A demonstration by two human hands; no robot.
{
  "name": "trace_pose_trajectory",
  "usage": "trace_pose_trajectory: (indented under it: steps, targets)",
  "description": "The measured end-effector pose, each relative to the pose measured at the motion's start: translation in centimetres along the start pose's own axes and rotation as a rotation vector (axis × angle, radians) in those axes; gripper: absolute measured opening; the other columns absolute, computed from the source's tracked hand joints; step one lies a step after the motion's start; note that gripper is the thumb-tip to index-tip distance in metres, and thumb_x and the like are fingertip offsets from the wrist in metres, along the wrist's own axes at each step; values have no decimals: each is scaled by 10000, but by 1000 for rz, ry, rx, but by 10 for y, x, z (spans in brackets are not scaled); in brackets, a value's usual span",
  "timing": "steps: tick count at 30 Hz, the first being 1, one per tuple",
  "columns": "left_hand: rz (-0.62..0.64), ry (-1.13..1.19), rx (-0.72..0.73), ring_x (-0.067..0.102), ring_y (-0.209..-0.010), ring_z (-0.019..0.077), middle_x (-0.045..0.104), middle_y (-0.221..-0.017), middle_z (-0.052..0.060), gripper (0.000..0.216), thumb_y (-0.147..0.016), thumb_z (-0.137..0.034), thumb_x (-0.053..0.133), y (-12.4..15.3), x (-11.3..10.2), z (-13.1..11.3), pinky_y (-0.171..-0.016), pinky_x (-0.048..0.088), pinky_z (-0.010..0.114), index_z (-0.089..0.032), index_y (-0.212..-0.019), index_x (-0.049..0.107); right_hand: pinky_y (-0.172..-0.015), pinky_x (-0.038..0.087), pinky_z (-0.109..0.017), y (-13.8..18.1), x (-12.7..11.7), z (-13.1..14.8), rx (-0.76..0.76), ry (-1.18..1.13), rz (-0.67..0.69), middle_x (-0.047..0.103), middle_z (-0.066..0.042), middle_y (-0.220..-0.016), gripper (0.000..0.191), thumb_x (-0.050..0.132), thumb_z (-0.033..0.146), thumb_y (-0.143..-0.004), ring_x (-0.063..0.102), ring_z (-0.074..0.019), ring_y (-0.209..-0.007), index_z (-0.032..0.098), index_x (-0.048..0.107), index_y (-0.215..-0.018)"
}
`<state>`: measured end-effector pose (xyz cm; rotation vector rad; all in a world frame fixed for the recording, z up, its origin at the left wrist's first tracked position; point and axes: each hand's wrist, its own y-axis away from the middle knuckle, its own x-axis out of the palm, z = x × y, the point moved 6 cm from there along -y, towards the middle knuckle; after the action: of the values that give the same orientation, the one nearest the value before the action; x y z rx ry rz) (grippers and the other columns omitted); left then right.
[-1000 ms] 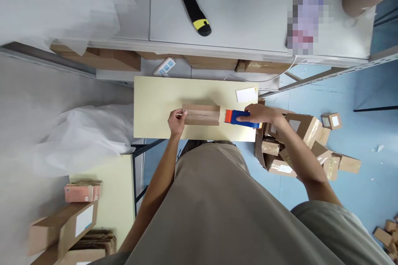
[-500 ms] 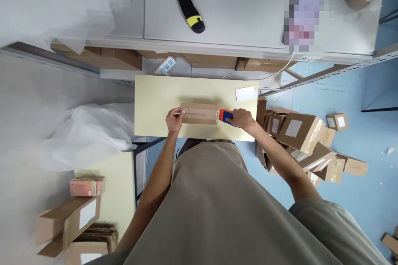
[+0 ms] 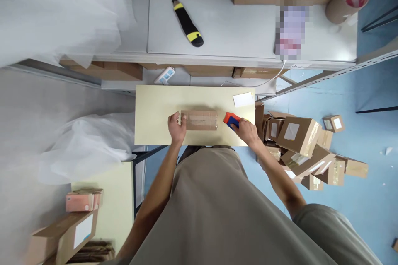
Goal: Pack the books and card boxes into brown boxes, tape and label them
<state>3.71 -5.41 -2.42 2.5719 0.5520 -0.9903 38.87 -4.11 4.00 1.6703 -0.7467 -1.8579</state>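
A small brown cardboard box point(image 3: 199, 121) lies lengthwise on a pale yellow tabletop point(image 3: 152, 99), with clear tape along its top. My left hand point(image 3: 177, 129) is at the box's left end, thumb against its edge and fingers curled around the far side. To the right, apart from the box, my right hand point(image 3: 248, 131) grips an orange and blue tape dispenser point(image 3: 231, 119); the fingers under its handle are partly hidden. A white label sheet point(image 3: 243, 99) with a small yellow mark lies near the tabletop's far right corner.
A black and yellow utility knife point(image 3: 188, 22) rests on the grey shelf point(image 3: 236, 29), near a roll of tape point(image 3: 346, 3) and a blurred-out object. Several cardboard boxes point(image 3: 295, 134) are piled on the floor at right. White plastic wrap point(image 3: 90, 136) bulges at left.
My right hand has drawn the tape dispenser to the right, away from the box's end. My left hand's fingers have spread from a pinch around the left end. The view has tilted slightly upward.
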Motion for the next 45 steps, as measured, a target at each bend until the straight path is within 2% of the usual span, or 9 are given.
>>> trace_pose_trajectory:
  steps: [6,11,17,22,27,30,34,38,45]
  targets:
    - [148,103,493,724,-1304,288,725,-1381,136,339,-1156,-462,560,26,6,-151,-1180,602,482,-278,-1399,710,-889,566,-413,39,-95,3,-72,-174,-276,789,-270,-1293,542,429,513,-1175,785,-416,-1141,95,520,-1509]
    - [109,257,861,687,-1404,264,711,-1443,118,431,-1207,-445,446,27,0,-274,-1256,558,457,-304,-1564,644,-993,570,-531,50,-191,39,-241,-168,-624,742,-287,-1329,600,376,402,-1151,729,-452,-1182,73,377,-1653]
    - [108,322,1005,617,-1528,263,654,-1596,118,499,-1222,-423,369,-1,8,-317,-1327,496,471,-290,-1663,561,-1272,379,-670,2,-255,70,-257,21,-817,682,-275,-1431,571,348,299,-1161,608,-429,-1385,71,374,-1683]
    - [185,247,897,645,-1493,280,682,-1583,125,465,-1183,-365,461,-6,3,-279,-1307,516,485,-256,-1609,613,-1342,302,-695,-31,-260,79,-207,110,-770,548,-290,-1629,651,497,335,-1129,492,-423,-1512,85,381,-1719]
    - [215,98,605,711,-1389,300,724,-1516,119,429,-1104,-317,571,-22,-15,-164,-1230,584,510,-283,-1520,670,-1305,386,-668,1,-230,69,-163,-95,-962,477,-249,-1718,605,361,330,-1169,419,-419,-1623,199,380,-1760]
    - [154,22,319,711,-1401,349,728,-1478,161,408,-1043,-346,640,-35,-27,-69,-1203,595,537,-252,-1435,702,-1251,489,-550,12,-159,63,-179,-310,-902,555,-261,-1642,568,296,370,-1199,544,-370,-1546,168,444,-1708]
    - [220,-131,-76,771,-1291,392,767,-1409,224,409,-1001,-411,699,-25,-29,22,-1124,613,525,-175,-1335,716,-1077,618,-410,-5,-25,74,-206,-546,-516,667,-255,-1513,495,415,439,-1196,757,-304,-1262,141,562,-1563]
    - [403,-194,-82,796,-1204,310,845,-1237,157,340,-1078,-478,603,-3,-10,29,-1009,592,359,-199,-1194,759,-1005,657,-465,-24,59,88,-178,-683,-458,716,-238,-1364,512,512,547,-1162,796,-332,-1143,142,654,-1442]
    - [373,-331,-31,795,-1045,321,848,-1087,157,351,-1084,-534,641,3,3,15,-877,521,332,-212,-1079,781,-965,653,-451,-48,93,83,-73,-759,-514,725,-200,-1270,465,624,568,-1109,798,-308,-1050,153,746,-1280]
